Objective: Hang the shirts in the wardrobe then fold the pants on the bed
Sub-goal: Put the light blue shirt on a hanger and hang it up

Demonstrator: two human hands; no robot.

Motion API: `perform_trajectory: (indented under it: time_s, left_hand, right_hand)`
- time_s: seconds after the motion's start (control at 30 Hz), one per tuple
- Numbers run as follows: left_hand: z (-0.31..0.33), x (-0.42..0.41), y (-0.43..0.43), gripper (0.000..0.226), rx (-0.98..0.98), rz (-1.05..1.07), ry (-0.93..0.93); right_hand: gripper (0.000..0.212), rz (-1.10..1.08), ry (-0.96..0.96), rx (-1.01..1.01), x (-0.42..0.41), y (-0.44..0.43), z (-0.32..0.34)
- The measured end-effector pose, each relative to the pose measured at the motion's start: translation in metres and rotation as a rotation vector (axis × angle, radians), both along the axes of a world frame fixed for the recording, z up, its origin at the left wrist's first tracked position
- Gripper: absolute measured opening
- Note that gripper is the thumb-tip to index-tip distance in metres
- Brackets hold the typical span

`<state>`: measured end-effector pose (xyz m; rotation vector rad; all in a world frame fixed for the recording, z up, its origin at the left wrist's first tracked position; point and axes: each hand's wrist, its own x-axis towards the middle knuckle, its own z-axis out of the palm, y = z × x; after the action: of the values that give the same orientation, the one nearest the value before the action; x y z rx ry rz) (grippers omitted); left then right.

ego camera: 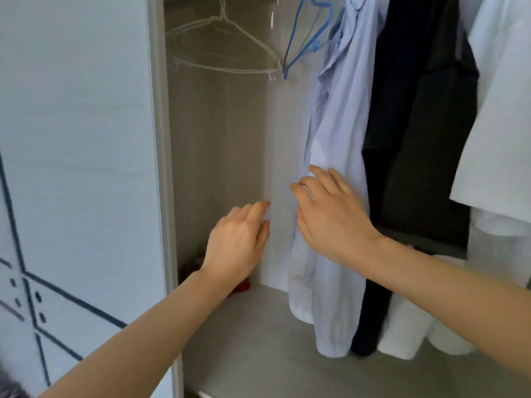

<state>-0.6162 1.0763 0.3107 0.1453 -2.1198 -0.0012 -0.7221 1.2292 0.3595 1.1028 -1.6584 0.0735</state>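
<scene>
Left hand (238, 239) hovers relaxed, right hand (330, 219) touches hanging pale-blue shirt (342, 110)

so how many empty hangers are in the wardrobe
3, I think: two white wire hangers overlapping at the top left, and one blue hanger right of them, beside the light blue shirt. The blurred white ones may hide another.

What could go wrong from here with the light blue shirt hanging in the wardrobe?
1. The light blue shirt hangs bunched and lopsided at its top; the right hand, fingers spread against it, might pull it off its hanger, which is hidden.
2. Its lower end appears to reach the wardrobe floor and may crease there.
3. The empty blue hanger hangs close beside the shirt and could get snagged or knocked.
</scene>
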Motion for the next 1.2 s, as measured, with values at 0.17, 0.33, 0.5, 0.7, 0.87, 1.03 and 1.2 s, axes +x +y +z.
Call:
perform_trajectory:
  time_s: [0.17,0.33,0.5,0.7,0.87,1.03,1.2]
  left_hand:
    - [-0.067,0.046,0.009,0.032,-0.063,0.171,-0.051]
    - [-0.130,0.100,0.021,0.028,-0.067,0.316,-0.114]
    - [-0.204,0.162,0.027,0.028,0.055,0.503,-0.216]
    - [-0.296,0.229,0.041,0.029,0.240,0.701,-0.261]
    - [-0.354,0.281,0.025,0.020,0.354,0.859,-0.292]
    - [-0.392,0.336,-0.015,0.019,0.512,0.989,-0.323]
    - [-0.421,0.393,-0.065,0.030,0.659,1.037,-0.377]
  right_hand:
    - [0.036,0.188,-0.113,0.061,0.025,-0.003,-0.072]
    - [0.033,0.388,-0.240,0.171,0.056,-0.012,-0.142]
    - [0.029,0.540,-0.391,0.279,0.092,-0.030,-0.204]
    - [0.030,0.647,-0.576,0.505,0.156,-0.056,-0.295]
    - [0.029,0.706,-0.695,0.685,0.207,-0.095,-0.352]
    - [0.023,0.742,-0.758,0.833,0.251,-0.151,-0.390]
    - [0.026,0.724,-0.785,0.995,0.291,-0.221,-0.424]
